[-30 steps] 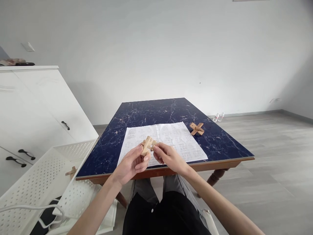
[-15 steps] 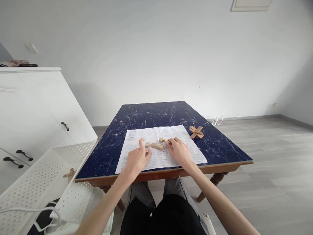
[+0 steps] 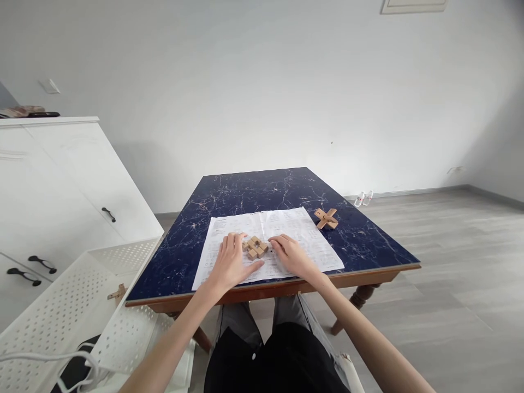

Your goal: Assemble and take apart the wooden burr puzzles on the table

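Note:
Small pale wooden puzzle blocks (image 3: 255,249) lie grouped close together on a printed paper sheet (image 3: 298,221), with a gap in the middle of the group. On their left is my left hand (image 3: 230,263), its thumb stretched out along the near side and its fingers bent behind, holding nothing. Some fingertips come close to the leftmost block; whether they touch cannot be made out. To the right, my right hand (image 3: 291,256) rests on the paper with fingers loosely bent and thumb apart, just clear of the blocks.
An assembled wooden cross-shaped puzzle (image 3: 326,218) stands on the dark blue marbled table (image 3: 254,188), right of the paper. At left are a white perforated basket (image 3: 69,289) with a wooden piece (image 3: 118,292), and a white cabinet (image 3: 53,180). Clear bottles (image 3: 363,198) stand on the floor beyond.
The separate blocks have been pushed together into one group. My left hand has let go of a block and spread its thumb; my right hand has come off its block.

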The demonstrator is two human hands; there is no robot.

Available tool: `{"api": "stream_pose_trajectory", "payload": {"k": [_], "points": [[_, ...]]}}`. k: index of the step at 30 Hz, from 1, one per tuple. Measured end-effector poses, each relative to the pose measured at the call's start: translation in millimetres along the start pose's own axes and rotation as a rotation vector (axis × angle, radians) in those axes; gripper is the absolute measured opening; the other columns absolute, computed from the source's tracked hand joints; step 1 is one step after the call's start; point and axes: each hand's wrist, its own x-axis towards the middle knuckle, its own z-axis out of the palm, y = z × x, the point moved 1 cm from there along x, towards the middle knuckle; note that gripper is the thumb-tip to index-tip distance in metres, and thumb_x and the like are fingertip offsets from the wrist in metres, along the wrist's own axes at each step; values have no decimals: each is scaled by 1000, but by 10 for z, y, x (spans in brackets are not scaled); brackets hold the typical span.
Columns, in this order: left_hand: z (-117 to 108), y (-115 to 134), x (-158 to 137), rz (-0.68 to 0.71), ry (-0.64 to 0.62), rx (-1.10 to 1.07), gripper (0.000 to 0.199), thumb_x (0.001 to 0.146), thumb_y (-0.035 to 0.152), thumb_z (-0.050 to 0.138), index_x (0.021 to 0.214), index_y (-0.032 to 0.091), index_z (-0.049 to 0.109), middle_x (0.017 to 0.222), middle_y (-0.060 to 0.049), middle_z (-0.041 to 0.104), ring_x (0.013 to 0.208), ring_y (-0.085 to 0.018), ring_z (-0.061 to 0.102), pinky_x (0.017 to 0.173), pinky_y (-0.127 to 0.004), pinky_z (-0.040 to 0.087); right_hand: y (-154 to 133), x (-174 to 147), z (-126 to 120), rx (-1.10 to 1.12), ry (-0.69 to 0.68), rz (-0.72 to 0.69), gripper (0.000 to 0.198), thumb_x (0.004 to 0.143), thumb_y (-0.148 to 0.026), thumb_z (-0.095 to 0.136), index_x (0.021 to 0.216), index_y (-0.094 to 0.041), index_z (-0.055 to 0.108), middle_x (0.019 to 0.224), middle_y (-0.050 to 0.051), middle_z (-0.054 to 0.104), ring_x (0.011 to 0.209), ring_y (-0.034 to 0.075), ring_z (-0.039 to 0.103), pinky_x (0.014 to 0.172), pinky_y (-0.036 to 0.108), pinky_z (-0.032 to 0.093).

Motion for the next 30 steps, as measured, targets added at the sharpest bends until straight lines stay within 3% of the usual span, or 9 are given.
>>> {"api": "stream_pose_trajectory", "payload": {"k": [4, 10, 14, 22, 26, 30], "points": [[254, 53, 180, 41, 1, 13, 77, 89, 69, 71, 141, 18, 47, 141, -21, 51, 132, -42, 51, 109, -57, 43, 53, -31, -71, 87, 36, 45, 33, 111, -30, 42, 115, -18, 72, 114, 11, 78, 106, 24, 72, 94, 34, 52], [465, -50, 415, 17, -45, 22, 44, 104, 59, 52, 118, 18, 60, 124, -16, 56, 118, -35, 54, 101, -50, 45, 43, -54, -110, 155, 23, 93, 33, 109, -37, 46, 113, -19, 73, 107, 10, 80, 97, 24, 73, 85, 33, 52], [330, -401, 516, -87, -47, 64, 42, 101, 56, 56, 113, 17, 61, 125, -16, 55, 118, -36, 52, 105, -51, 43, 9, -60, -129, 176, 9, 105, 33, 108, -38, 47, 111, -20, 74, 105, 10, 80, 94, 25, 73, 83, 34, 52], [-15, -1165, 839, -321, 24, 181, 46, 98, 51, 57, 123, 13, 63, 134, -22, 51, 129, -42, 44, 113, -55, 34, 3, -64, -117, 174, 13, 93, 31, 105, -36, 49, 108, -20, 75, 102, 9, 80, 88, 24, 72, 79, 33, 51], [-60, -1316, 949, -381, 62, 189, 54, 95, 52, 58, 131, 11, 59, 137, -25, 51, 132, -45, 44, 113, -58, 34, 18, -59, -116, 153, 18, 76, 29, 105, -35, 50, 106, -20, 75, 97, 8, 80, 83, 23, 71, 77, 33, 51], [-70, -1288, 856, -359, 103, 184, 79, 92, 58, 62, 151, 9, 41, 154, -27, 40, 145, -45, 32, 120, -60, 28, 2, -63, -95, 131, 37, 49, 28, 105, -33, 50, 106, -20, 75, 99, 7, 80, 82, 22, 71, 76, 32, 52]]}}
